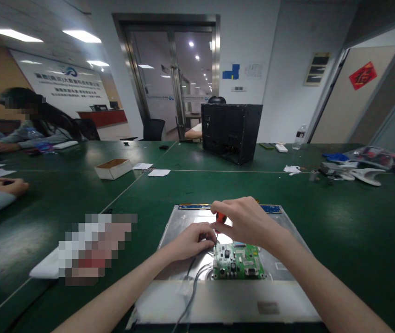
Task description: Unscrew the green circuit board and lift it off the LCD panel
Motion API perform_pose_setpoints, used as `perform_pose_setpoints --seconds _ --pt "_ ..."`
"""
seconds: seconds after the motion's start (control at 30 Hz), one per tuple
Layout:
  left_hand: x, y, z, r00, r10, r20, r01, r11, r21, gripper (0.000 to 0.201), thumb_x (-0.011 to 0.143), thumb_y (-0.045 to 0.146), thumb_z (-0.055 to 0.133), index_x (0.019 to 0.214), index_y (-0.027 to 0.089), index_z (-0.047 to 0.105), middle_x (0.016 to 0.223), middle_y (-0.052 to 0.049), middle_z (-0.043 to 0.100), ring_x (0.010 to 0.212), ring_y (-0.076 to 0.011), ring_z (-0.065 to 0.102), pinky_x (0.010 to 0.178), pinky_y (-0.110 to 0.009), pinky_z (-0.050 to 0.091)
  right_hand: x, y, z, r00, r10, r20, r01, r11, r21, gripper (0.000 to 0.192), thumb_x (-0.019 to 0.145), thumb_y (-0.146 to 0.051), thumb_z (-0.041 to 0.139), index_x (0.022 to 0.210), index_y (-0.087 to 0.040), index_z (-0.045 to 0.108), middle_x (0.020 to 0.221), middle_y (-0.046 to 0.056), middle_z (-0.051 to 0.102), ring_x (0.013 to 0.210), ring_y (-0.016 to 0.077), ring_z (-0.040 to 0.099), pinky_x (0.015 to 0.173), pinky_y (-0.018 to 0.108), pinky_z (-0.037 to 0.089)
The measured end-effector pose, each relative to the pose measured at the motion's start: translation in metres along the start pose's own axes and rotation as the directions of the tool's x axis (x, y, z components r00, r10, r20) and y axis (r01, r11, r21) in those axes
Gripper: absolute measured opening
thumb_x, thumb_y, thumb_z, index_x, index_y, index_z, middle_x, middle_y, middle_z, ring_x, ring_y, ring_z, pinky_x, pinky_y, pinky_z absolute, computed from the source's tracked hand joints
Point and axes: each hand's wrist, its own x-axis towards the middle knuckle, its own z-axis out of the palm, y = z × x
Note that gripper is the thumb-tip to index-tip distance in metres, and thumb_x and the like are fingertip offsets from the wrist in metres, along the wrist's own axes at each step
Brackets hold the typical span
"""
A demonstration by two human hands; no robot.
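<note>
— right hand: grip closed round a red-handled screwdriver, tip down at the top left corner of the small green circuit board.
— left hand?
— fingers curled, resting beside that corner; holding anything, cannot tell. board flat on the silver metal panel on the green worktop.

The hands hide most of the screwdriver, and a pixelated patch masks something on the table
</note>
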Motion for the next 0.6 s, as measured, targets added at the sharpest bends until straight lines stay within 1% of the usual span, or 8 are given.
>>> perform_pose_setpoints --seconds 0.07,0.13,0.2,0.27,0.37,0.5,0.6 --pt "-0.0003 0.0009 -0.0001 1.0 -0.002 -0.002 0.002 1.0 0.001 0.012 0.078 0.009 0.06 0.086 0.017 0.065 0.08 0.0 0.066 0.072 -0.0151 0.059 0.069 -0.026 0.046 0.0004 0.0001 0.0003 1.0 -0.002 0.017 0.003 0.999 -0.034 0.014 0.09 -0.033 0.057 0.088 -0.02 0.06 0.078 0.001 0.071 0.061 0.0122 0.056 0.054 0.027 0.021" --pt "-0.0004 0.0014 0.0 1.0 -0.004 0.001 0.004 1.0 -0.003 0.012 0.078 0.009 0.059 0.086 0.016 0.065 0.08 0.0 0.066 0.073 -0.0153 0.059 0.069 -0.026 0.046 -0.0002 0.0005 -0.0001 1.0 -0.004 0.018 0.004 1.0 -0.03 0.014 0.09 -0.033 0.057 0.09 -0.02 0.059 0.079 0.001 0.07 0.061 0.0125 0.056 0.054 0.027 0.022" --pt "-0.0003 0.0014 0.0 1.0 -0.006 0.004 0.006 1.0 -0.003 0.011 0.079 0.009 0.059 0.085 0.016 0.065 0.079 0.0 0.065 0.073 -0.0155 0.059 0.069 -0.026 0.046 -0.0015 0.0012 -0.0008 1.0 -0.021 -0.002 0.021 1.0 0.01 0.013 0.087 -0.028 0.058 0.097 -0.019 0.058 0.084 0.001 0.07 0.064 0.0129 0.056 0.055 0.027 0.024" --pt "0.0 0.0009 0.0 1.0 0.0 0.008 0.0 1.0 0.007 0.01 0.078 0.009 0.059 0.084 0.016 0.064 0.078 0.0 0.064 0.073 -0.0157 0.058 0.069 -0.026 0.045 -0.0028 0.0019 -0.0008 0.999 -0.049 -0.02 0.05 0.997 0.06 0.021 0.083 -0.021 0.058 0.104 -0.018 0.055 0.09 0.002 0.069 0.068 0.0134 0.057 0.056 0.027 0.026" --pt "0.0005 -0.0002 0.0 1.0 0.012 0.015 -0.013 1.0 0.012 0.01 0.078 0.009 0.058 0.083 0.016 0.064 0.077 0.0 0.063 0.073 -0.0155 0.057 0.068 -0.026 0.044 -0.0031 0.0025 0.001 0.998 -0.058 -0.027 0.06 0.994 0.097 0.027 0.08 -0.015 0.055 0.106 -0.017 0.055 0.092 0.004 0.068 0.071 0.0142 0.058 0.058 0.027 0.028" --pt "0.0002 0.0 0.0 1.0 0.002 0.008 -0.002 1.0 0.01 0.011 0.077 0.008 0.058 0.082 0.016 0.065 0.076 0.001 0.064 0.072 -0.0152 0.057 0.068 -0.025 0.044 -0.0006 0.0023 0.0034 0.999 -0.023 -0.023 0.024 0.998 0.064 0.022 0.082 -0.017 0.058 0.104 -0.019 0.056 0.087 0.002 0.07 0.07 0.0141 0.058 0.057 0.026 0.026" --pt "-0.0004 0.0019 -0.0001 1.0 -0.006 0.015 0.005 1.0 0.007 0.013 0.078 0.008 0.057 0.084 0.016 0.066 0.078 0.0 0.065 0.073 -0.0154 0.059 0.069 -0.026 0.045 0.001 0.0021 0.0033 1.0 -0.008 -0.024 0.007 1.0 -0.03 0.012 0.087 -0.028 0.06 0.095 -0.019 0.057 0.083 0.001 0.07 0.063 0.0128 0.056 0.054 0.025 0.022"
